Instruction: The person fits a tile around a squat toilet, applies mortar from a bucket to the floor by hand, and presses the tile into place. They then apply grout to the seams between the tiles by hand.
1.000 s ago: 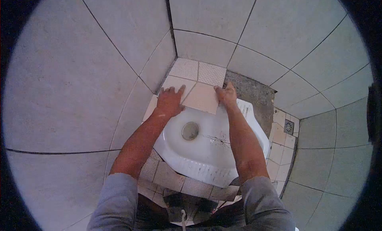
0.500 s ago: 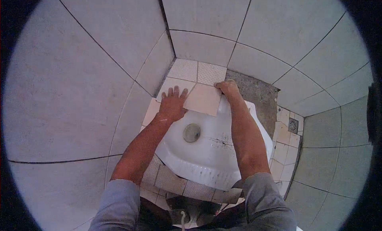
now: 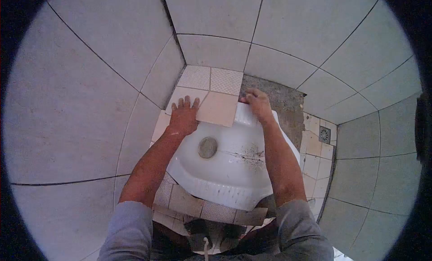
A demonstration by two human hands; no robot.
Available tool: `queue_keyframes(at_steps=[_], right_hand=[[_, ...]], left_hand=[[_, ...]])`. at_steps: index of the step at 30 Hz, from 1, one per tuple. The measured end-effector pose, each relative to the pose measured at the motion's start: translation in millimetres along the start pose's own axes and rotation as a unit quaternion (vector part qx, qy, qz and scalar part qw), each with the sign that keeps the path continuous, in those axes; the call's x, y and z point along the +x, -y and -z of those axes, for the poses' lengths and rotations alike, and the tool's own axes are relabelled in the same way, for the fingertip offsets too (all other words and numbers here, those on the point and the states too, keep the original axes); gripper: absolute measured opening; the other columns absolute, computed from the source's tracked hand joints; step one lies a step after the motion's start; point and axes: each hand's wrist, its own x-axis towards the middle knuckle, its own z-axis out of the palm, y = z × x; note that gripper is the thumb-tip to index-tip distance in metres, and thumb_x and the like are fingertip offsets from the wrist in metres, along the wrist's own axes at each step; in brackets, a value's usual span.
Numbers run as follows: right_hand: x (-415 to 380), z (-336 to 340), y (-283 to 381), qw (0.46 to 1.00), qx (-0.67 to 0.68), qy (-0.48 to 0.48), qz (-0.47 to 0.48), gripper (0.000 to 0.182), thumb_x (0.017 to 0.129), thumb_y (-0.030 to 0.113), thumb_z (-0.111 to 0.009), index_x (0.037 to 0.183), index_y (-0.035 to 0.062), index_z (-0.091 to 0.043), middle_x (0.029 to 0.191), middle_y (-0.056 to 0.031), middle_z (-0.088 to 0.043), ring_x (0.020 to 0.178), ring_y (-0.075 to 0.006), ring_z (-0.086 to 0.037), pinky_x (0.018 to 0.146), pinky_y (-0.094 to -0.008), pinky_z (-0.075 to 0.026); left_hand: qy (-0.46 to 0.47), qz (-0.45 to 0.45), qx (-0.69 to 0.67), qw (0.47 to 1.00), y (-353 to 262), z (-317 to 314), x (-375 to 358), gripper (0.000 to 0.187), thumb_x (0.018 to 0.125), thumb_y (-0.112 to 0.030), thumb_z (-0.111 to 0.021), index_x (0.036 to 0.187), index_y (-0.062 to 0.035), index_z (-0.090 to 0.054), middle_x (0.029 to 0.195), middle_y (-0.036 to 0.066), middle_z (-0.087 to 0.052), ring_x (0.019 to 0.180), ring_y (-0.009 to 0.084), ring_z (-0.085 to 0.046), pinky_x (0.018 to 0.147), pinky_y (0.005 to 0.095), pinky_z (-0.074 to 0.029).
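Under my left hand [image 3: 183, 117], whose fingers are spread flat, lie pale tiles left of a beige tile [image 3: 218, 108]. That beige tile overlaps the back edge of a white squat toilet pan [image 3: 229, 171] with a round drain hole [image 3: 208, 147]. My right hand [image 3: 258, 103] is just right of the beige tile's edge, above the pan's rear rim, with fingers curled together; whether they hold anything is too small to tell. Two patterned tiles [image 3: 226, 81] lie behind, against the wall.
Bare rough mortar [image 3: 288, 103] lies behind and right of the pan. A square floor drain [image 3: 324, 134] sits among small tiles at the right. Large grey wall tiles [image 3: 288, 27] enclose the space. A stepped tiled edge [image 3: 186, 200] runs in front of the pan, near my feet.
My right hand has moved off the beige tile's right edge, and its fingers are now curled beside it. My left hand stays flat on the tiles. The view has shifted slightly.
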Motion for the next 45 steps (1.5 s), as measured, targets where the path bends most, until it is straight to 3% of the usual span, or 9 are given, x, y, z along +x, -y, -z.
queue_keyframes(at_steps=[2, 5, 8, 21, 29, 36, 38, 43, 45], right_hand=[[-12.2, -3.3, -1.5, 0.959, -0.196, -0.041, 0.199, 0.024, 0.085, 0.015, -0.056, 0.104, 0.0028, -0.065, 0.101, -0.0143, -0.067, 0.1, -0.0287, -0.062, 0.087, -0.0375, -0.046], [-12.5, -14.5, -22.0, 0.901, -0.243, -0.033, 0.358, 0.027, 0.079, 0.009, -0.056, 0.104, 0.0056, -0.066, 0.096, -0.0155, -0.067, 0.092, -0.0328, -0.062, 0.084, -0.0393, -0.048], [-14.1, -22.2, -29.2, 0.907, -0.291, -0.055, 0.301, 0.026, 0.078, 0.009, -0.057, 0.102, 0.0081, -0.067, 0.097, -0.0162, -0.065, 0.096, -0.0335, -0.06, 0.087, -0.0399, -0.047], [-26.7, -22.0, -7.5, 0.852, -0.355, -0.053, 0.382, 0.032, 0.068, 0.004, -0.055, 0.097, 0.0101, -0.068, 0.111, -0.017, -0.059, 0.104, -0.0365, -0.053, 0.093, -0.0438, -0.041], [-33.6, 16.7, -32.7, 0.835, -0.387, -0.122, 0.371, 0.045, 0.067, 0.002, -0.055, 0.111, 0.0126, -0.061, 0.11, -0.0177, -0.058, 0.1, -0.0351, -0.054, 0.093, -0.0424, -0.04], [-164.6, 120.7, -12.3, 0.891, -0.422, -0.063, 0.153, 0.033, 0.083, 0.002, -0.051, 0.113, 0.0088, -0.06, 0.115, -0.0183, -0.058, 0.111, -0.035, -0.052, 0.097, -0.0402, -0.042], [-224.1, 164.6, 5.4, 0.902, -0.412, -0.065, 0.113, 0.031, 0.084, 0.0, -0.051, 0.113, 0.0061, -0.06, 0.112, -0.0172, -0.06, 0.109, -0.0314, -0.055, 0.094, -0.0371, -0.045], [-427.8, 271.9, -8.4, 0.89, -0.379, -0.241, -0.085, 0.027, 0.086, 0.006, -0.051, 0.11, 0.0028, -0.063, 0.105, -0.017, -0.063, 0.094, -0.0245, -0.062, 0.084, -0.0323, -0.048], [-512.2, 281.7, -22.1, 0.863, -0.333, -0.3, -0.232, 0.026, 0.086, 0.009, -0.052, 0.108, 0.0019, -0.063, 0.095, -0.0152, -0.064, 0.086, -0.0197, -0.062, 0.08, -0.0311, -0.049]], left_hand=[[-0.027, 0.003, 0.01, 1.0, -0.9, -5.7, 0.7, 0.083, 0.078, -0.031, -0.07, 0.144, -0.0098, -0.024, 0.143, 0.027, -0.029, 0.132, 0.0454, -0.029, 0.104, 0.0597, -0.026], [-0.025, 0.007, 0.01, 1.0, -2.7, -6.0, -1.0, 0.083, 0.08, -0.03, -0.068, 0.145, -0.0097, -0.022, 0.144, 0.029, -0.026, 0.133, 0.0459, -0.027, 0.104, 0.0623, -0.025], [-0.035, 0.018, -0.005, 0.999, -5.1, -7.5, -5.2, 0.08, 0.08, -0.03, -0.066, 0.145, -0.0106, -0.023, 0.146, 0.026, -0.024, 0.134, 0.0438, -0.024, 0.106, 0.0624, -0.02], [-0.063, 0.013, -0.009, 0.998, -2.2, -13.8, -3.4, 0.083, 0.079, -0.03, -0.067, 0.145, -0.0082, -0.022, 0.144, 0.028, -0.025, 0.133, 0.0461, -0.025, 0.106, 0.063, -0.019], [-0.035, 0.023, 0.003, 0.999, -1.9, -15.8, -0.3, 0.084, 0.08, -0.033, -0.065, 0.147, -0.0109, -0.018, 0.147, 0.026, -0.021, 0.135, 0.0441, -0.024, 0.106, 0.0635, -0.017], [-0.064, -0.041, 0.079, 0.994, 12.5, -31.2, 9.4, 0.071, 0.085, -0.037, -0.059, 0.144, -0.011, -0.029, 0.142, 0.021, -0.036, 0.132, 0.0393, -0.032, 0.1, 0.065, -0.027], [-0.049, -0.042, 0.089, 0.994, 5.5, -18.5, 9.5, 0.072, 0.085, -0.031, -0.06, 0.145, -0.0107, -0.025, 0.137, 0.021, -0.042, 0.129, 0.0383, -0.037, 0.103, 0.0546, -0.032], [-0.122, -0.161, 0.082, 0.976, 72.3, -77.0, 43.2, 0.072, 0.087, -0.024, -0.058, 0.148, -0.0157, -0.02, 0.144, 0.021, -0.034, 0.131, 0.0389, -0.034, 0.105, 0.0521, -0.029], [-0.079, -0.121, 0.106, 0.984, 74.8, -76.1, 48.7, 0.07, 0.089, -0.024, -0.057, 0.148, -0.015, -0.019, 0.147, 0.019, -0.029, 0.134, 0.037, -0.032, 0.106, 0.0492, -0.029]])
